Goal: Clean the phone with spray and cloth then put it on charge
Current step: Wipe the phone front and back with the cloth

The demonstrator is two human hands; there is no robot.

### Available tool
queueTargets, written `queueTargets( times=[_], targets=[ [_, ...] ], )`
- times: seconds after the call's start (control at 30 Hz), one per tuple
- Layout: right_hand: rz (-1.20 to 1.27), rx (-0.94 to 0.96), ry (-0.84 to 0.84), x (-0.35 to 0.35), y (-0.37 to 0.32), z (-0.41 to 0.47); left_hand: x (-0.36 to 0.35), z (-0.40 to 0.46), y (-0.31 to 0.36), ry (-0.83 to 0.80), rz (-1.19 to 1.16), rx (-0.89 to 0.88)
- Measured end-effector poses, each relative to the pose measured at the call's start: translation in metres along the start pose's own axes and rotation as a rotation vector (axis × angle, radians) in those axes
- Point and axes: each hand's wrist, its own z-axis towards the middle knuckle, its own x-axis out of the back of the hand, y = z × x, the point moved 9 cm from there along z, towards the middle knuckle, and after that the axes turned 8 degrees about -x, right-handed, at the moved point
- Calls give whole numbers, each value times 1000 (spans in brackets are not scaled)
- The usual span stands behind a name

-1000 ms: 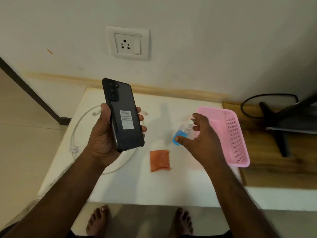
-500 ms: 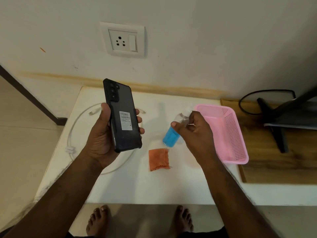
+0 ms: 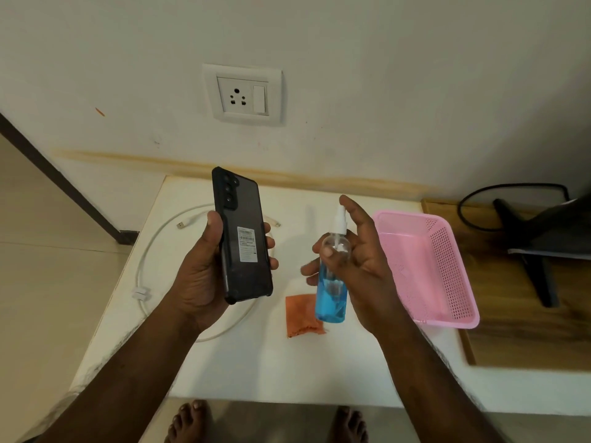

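My left hand point(image 3: 204, 270) holds a black phone point(image 3: 241, 235) upright above the white table point(image 3: 256, 362), back side toward me with a white label on it. My right hand point(image 3: 361, 260) grips a clear spray bottle point(image 3: 331, 292) with blue liquid, held upright just right of the phone, index finger resting over the white nozzle. An orange cloth point(image 3: 300, 318) lies folded on the table below the bottle. A white charging cable point(image 3: 150, 251) loops on the table behind and left of the phone.
A pink plastic basket point(image 3: 447, 276) stands at the table's right end. A wall socket point(image 3: 243, 94) with a switch is on the wall above. To the right, a wooden surface point(image 3: 527, 330) carries a black stand and cord. My bare feet show below the table edge.
My right hand picked the spray bottle up off the table and raised it upright beside the phone. The left hand kept the phone nearly still.
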Motion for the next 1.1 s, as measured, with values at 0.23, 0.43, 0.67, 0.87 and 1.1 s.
queueTargets(
  times=[0.23, 0.43, 0.67, 0.87, 1.1],
  targets=[
    [-94, 18, 49, -6, -4, -5, 1, 1, 3, -9, 21, -35],
    [-269, 88, 149, -4, -13, -7, -1, -1, 2, 7, 53, -12],
    [-394, 110, 262, 4, -19, -10, -3, -2, -13, -22, 27, 95],
    [-497, 92, 346, 12, -17, -8, -3, -2, -19, -38, 47, 132],
    [-461, 91, 354, 11, -17, -10, -5, -3, -22, -21, 54, 148]
  ],
)
